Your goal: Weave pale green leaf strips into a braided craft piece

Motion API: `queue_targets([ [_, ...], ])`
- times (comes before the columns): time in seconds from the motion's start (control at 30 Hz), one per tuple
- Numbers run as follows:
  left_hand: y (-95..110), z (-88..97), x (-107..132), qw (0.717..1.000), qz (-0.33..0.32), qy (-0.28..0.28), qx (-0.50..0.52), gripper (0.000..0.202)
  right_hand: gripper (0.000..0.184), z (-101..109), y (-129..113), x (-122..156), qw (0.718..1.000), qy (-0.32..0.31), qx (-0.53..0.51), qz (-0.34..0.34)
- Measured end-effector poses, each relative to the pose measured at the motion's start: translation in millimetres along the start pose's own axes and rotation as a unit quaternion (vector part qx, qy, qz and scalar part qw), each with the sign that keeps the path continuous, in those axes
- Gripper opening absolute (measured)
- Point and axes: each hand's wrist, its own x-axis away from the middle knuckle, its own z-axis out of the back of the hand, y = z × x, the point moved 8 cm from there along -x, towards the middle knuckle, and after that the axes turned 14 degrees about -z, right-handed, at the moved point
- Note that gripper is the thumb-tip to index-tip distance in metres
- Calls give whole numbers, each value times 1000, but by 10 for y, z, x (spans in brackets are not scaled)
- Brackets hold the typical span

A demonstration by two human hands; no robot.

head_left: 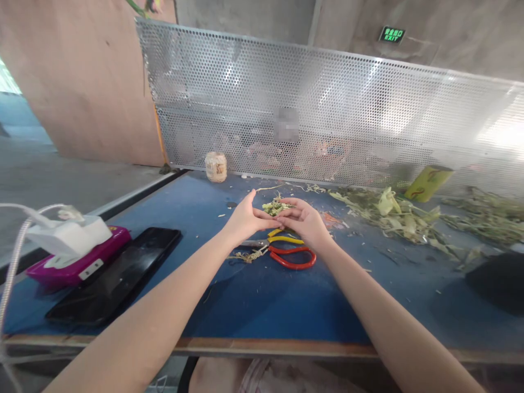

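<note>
My left hand (249,215) and my right hand (305,221) meet over the middle of the table, their fingertips pinched together. Between them is a small bunch of pale green plant strips (273,208), partly hidden by the fingers. Just below lies a pair of scissors (293,266) with one red and one yellow handle, its metal blades pointing left. A short piece of knotted, straw-coloured fibre (249,255) rests by the blades. Beyond my hands, a thin strand (270,188) trails across the table.
A blue tabletop (245,311) stretches before a perforated metal screen (254,93). On the left are a black phone (118,273) and a purple power strip (77,262) with white chargers. Dry husks (393,215), a yellow-green can (428,183) and a dark object (497,281) stand right. A straw-coloured roll (215,167) is at the back.
</note>
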Motion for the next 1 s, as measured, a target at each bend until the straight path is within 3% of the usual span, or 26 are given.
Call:
queue_targets([
  [0.1,5,6,2,1000,1,6,3,114,42,18,-11,-2,1000,10,14,-1],
  [0.23,34,51,-16,999,-5,29,33,110,24,145,-117,11,990,68,114,57],
  [0.3,63,81,-17,999,-9,40,32,108,18,167,-188,44,967,93,215,104],
  [0.4,102,95,-7,999,-10,36,19,104,17,72,-240,109,916,82,356,167],
  [0.57,106,106,4,1000,-6,29,-6,99,17,-82,-239,178,870,65,434,227],
  [0.73,77,94,-9,1000,-11,18,-20,98,10,-100,-201,155,878,74,410,238],
  [1.0,86,112,-20,999,-21,30,-26,95,12,-67,-139,112,897,114,391,174],
])
